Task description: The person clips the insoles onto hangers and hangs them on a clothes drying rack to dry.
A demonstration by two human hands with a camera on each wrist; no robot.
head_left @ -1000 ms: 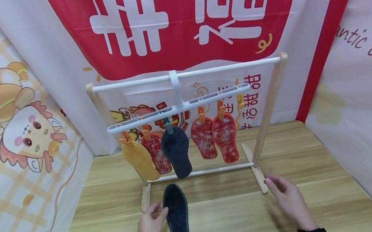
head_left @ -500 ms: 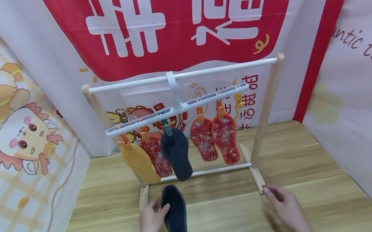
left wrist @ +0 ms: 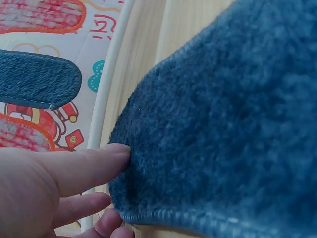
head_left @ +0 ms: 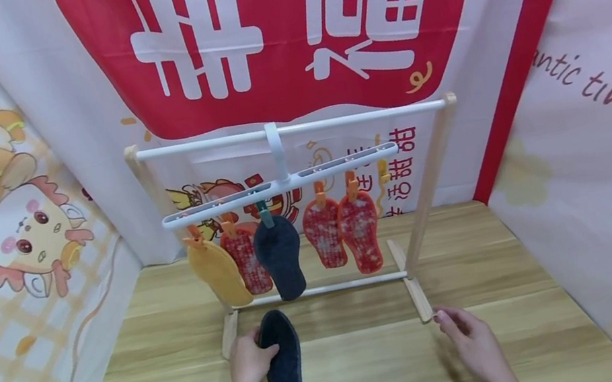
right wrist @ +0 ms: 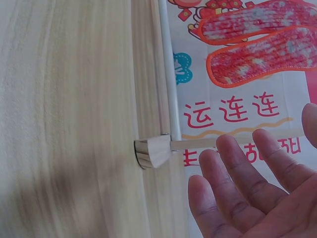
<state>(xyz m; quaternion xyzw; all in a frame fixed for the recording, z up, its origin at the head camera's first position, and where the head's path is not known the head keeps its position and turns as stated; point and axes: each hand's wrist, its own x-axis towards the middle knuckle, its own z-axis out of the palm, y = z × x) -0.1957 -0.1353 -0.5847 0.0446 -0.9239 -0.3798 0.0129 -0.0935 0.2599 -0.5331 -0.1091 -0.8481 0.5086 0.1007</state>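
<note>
A dark blue fuzzy insole [head_left: 285,372] is pinched at its left edge by my left hand [head_left: 250,359]. In the left wrist view the thumb lies on top of the insole [left wrist: 213,114], with other fingers partly hidden at its edge. My right hand [head_left: 472,340] hovers near the right foot of the rack, its fingers loosely extended and holding nothing. Clips on a white hanger [head_left: 281,186] carry a yellow insole [head_left: 218,271], a second dark blue insole [head_left: 279,257] and three red-and-white insoles [head_left: 360,236].
The hanger hooks over the top bar of a wooden rack [head_left: 428,186] with white crossbars. Its feet [head_left: 419,299] stand on a wood-grain tabletop [head_left: 368,371]. A yellow clip [head_left: 383,170] hangs at the hanger's right end. Printed cloth [head_left: 284,31] encloses the back and sides.
The left hand has shifted farther onto the insole's edge and now pinches it. The whole scene drifts slightly left as the head view turns. My right hand stays near the rack's foot.
</note>
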